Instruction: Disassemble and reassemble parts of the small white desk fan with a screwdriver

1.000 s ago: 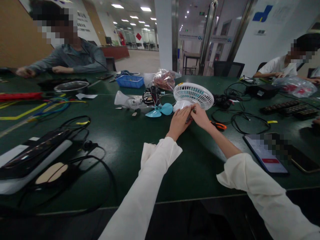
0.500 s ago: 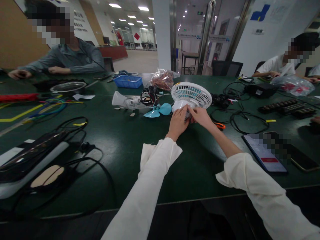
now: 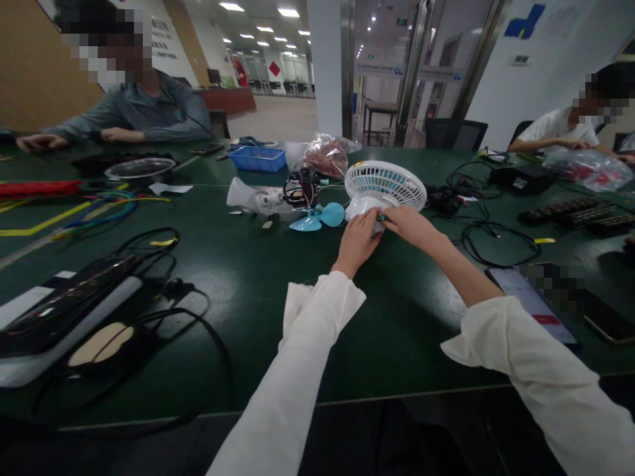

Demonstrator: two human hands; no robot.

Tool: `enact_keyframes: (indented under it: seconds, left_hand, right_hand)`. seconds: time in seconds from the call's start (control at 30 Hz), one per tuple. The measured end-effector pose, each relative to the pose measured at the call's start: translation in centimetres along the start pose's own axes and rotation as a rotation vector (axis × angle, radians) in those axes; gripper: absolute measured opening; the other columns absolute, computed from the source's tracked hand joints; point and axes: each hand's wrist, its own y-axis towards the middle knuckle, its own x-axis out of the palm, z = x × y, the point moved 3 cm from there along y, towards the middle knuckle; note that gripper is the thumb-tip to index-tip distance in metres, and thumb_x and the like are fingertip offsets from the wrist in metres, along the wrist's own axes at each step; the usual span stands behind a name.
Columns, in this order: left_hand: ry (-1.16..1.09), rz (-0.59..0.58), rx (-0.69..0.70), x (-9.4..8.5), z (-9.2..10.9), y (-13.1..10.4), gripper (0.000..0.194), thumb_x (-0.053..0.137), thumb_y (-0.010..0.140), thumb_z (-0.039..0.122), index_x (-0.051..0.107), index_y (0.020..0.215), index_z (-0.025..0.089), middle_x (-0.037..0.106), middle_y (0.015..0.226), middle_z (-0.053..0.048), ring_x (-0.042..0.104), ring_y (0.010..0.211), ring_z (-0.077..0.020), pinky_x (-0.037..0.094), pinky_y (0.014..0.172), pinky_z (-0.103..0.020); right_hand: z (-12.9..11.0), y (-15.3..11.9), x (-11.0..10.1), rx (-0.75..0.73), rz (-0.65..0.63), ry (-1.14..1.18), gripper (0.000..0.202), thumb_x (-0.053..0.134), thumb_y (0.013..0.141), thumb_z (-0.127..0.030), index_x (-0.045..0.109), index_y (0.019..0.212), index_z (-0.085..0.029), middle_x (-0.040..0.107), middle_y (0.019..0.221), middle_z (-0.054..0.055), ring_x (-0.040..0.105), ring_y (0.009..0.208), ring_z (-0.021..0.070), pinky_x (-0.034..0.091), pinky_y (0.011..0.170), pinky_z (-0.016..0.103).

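Observation:
A small white electric fan (image 3: 387, 177) with a round grille lies on the green table, its grille facing up and away. My left hand (image 3: 358, 239) is wrapped round the fan's white base part, steadying it. Against the same part, my right hand (image 3: 409, 225) has its fingers pinched together. A tiny dark greenish bit shows at its fingertips, too small to name. To the left of the fan lie a blue fan blade (image 3: 317, 217), a dark motor with wires (image 3: 301, 188) and a clear-and-white plastic piece (image 3: 248, 196).
A blue basket (image 3: 258, 159) and a plastic bag of reddish-brown stuff (image 3: 327, 155) stand behind. Black cables (image 3: 471, 241) and two phones (image 3: 538, 311) are on the right. A power strip (image 3: 69, 304) with cords lies left. Two co-workers sit across the table.
My right hand has turned and shifted slightly right along the fan's base, its wrist higher. An orange item near the right wrist is now hidden by the arm. The view has shifted slightly.

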Motion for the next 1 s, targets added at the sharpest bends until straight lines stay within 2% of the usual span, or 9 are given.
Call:
enact_keyframes:
  seconds: [0.07,0.13,0.2,0.27,0.37,0.5,0.7,0.87,1.0]
  left_hand:
    - [-0.001,0.007,-0.003,0.1,-0.1,0.0,0.053,0.05,0.087,0.019,0.036,0.138,0.015,0.05,0.139,-0.011,0.045,0.129,-0.0213,0.035,0.11,-0.037]
    - [-0.001,0.011,-0.006,0.2,-0.1,-0.1,0.054,0.05,0.087,0.019,0.035,0.139,0.015,0.05,0.139,-0.01,0.045,0.129,-0.0217,0.035,0.11,-0.037]
    - [-0.001,0.016,-0.02,0.3,-0.2,-0.1,0.055,0.05,0.087,0.019,0.034,0.139,0.014,0.05,0.139,-0.011,0.045,0.13,-0.022,0.036,0.11,-0.038]
    - [0.003,0.014,-0.034,0.4,-0.3,-0.1,0.059,0.052,0.085,0.018,0.032,0.14,0.013,0.049,0.14,-0.013,0.044,0.131,-0.0227,0.036,0.11,-0.039]
    - [0.012,-0.004,-0.034,0.4,-0.3,-0.1,0.063,0.054,0.082,0.016,0.031,0.141,0.011,0.046,0.142,-0.014,0.042,0.132,-0.0233,0.034,0.111,-0.039]
    - [0.006,-0.026,-0.023,0.2,-0.3,-0.1,0.062,0.053,0.082,0.015,0.032,0.141,0.014,0.045,0.144,-0.011,0.041,0.133,-0.0225,0.034,0.111,-0.039]
    - [-0.009,-0.016,-0.022,-0.2,-0.2,-0.1,0.059,0.052,0.085,0.017,0.032,0.141,0.014,0.047,0.142,-0.012,0.043,0.131,-0.0228,0.037,0.108,-0.039]
    - [-0.02,-0.018,-0.04,-0.2,-0.1,-0.1,0.058,0.053,0.085,0.017,0.032,0.14,0.015,0.048,0.141,-0.012,0.044,0.131,-0.0222,0.037,0.108,-0.039]
    - [-0.027,-0.022,-0.049,0.0,-0.1,0.0,0.057,0.054,0.085,0.018,0.034,0.138,0.015,0.049,0.14,-0.012,0.044,0.131,-0.0225,0.037,0.108,-0.039]
  right_hand:
    - [-0.1,-0.3,0.0,-0.004,0.028,0.01,0.027,0.054,0.086,-0.015,0.062,0.111,-0.011,0.07,0.104,0.017,0.066,0.096,0.0272,0.047,0.082,0.034]
    - [0.1,-0.3,0.2,0.089,0.097,0.124,0.027,0.059,0.084,-0.021,0.061,0.11,-0.014,0.071,0.102,0.013,0.067,0.094,0.0251,0.048,0.082,0.033]
    - [0.6,-0.2,0.8,0.25,0.154,0.303,0.031,0.062,0.083,-0.035,0.059,0.107,-0.016,0.073,0.091,0.009,0.069,0.085,0.0228,0.051,0.077,0.032]
    - [0.9,0.2,1.7,0.379,0.142,0.466,0.035,0.054,0.088,-0.048,0.059,0.1,-0.016,0.071,0.073,0.006,0.069,0.07,0.0214,0.053,0.068,0.031]
    - [0.8,0.9,2.5,0.434,0.093,0.579,0.037,0.041,0.095,-0.045,0.059,0.081,-0.016,0.068,0.06,0.007,0.066,0.054,0.0189,0.052,0.058,0.029]
    - [0.7,1.2,2.4,0.397,0.106,0.613,0.032,0.046,0.093,-0.038,0.056,0.071,-0.018,0.069,0.064,0.008,0.067,0.055,0.0183,0.053,0.055,0.028]
    - [0.8,0.9,1.9,0.369,0.213,0.571,0.011,0.055,0.086,-0.028,0.058,0.087,-0.017,0.068,0.066,0.004,0.067,0.061,0.0177,0.051,0.059,0.027]
    - [-0.2,0.5,0.6,0.238,0.197,0.299,0.011,0.055,0.081,-0.018,0.059,0.091,-0.016,0.069,0.075,0.006,0.065,0.072,0.0191,0.047,0.07,0.028]
    - [-1.2,0.0,-0.2,0.065,0.093,0.053,0.019,0.046,0.084,-0.012,0.059,0.098,-0.015,0.069,0.091,0.012,0.063,0.084,0.0228,0.042,0.076,0.03]
